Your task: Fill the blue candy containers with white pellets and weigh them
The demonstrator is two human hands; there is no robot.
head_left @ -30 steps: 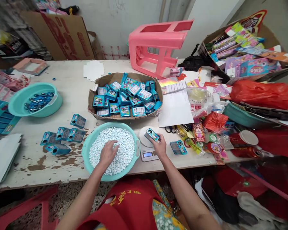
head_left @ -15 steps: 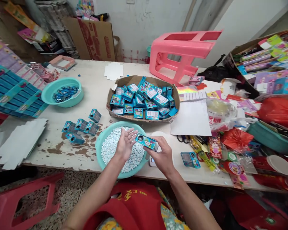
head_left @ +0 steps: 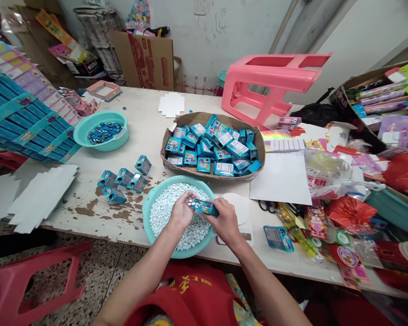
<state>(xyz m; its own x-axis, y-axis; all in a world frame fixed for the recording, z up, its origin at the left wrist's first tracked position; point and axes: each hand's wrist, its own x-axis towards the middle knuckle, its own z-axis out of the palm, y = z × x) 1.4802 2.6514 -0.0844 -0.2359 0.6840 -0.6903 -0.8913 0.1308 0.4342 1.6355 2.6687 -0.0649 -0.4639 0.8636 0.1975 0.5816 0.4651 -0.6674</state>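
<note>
My right hand [head_left: 225,219] grips a small blue candy box [head_left: 206,207], tilted so that its open end faces left. My left hand [head_left: 182,213] is cupped at that end, fingers curled, with a few white candies [head_left: 191,203] between it and the box. Both hands are above a turquoise basin [head_left: 149,235] full of small white candies [head_left: 165,203]. Just beyond the basin stands a cut-down cardboard box [head_left: 204,174] heaped with blue candy boxes [head_left: 223,168]. Several more blue boxes [head_left: 124,176] stand left of the basin.
A smaller turquoise bowl [head_left: 119,144] holds shiny blue pieces. White card sheets [head_left: 44,199] lie at the left edge. A white scale [head_left: 246,222] sits right of the basin, near another blue box [head_left: 279,238]. An overturned pink stool [head_left: 272,74] and bagged sweets [head_left: 350,213] occupy the right.
My left hand has gone from spread fingers to a cupped shape at the box's mouth. The box has tipped toward it, and white candies now show there. The view has shifted slightly.
</note>
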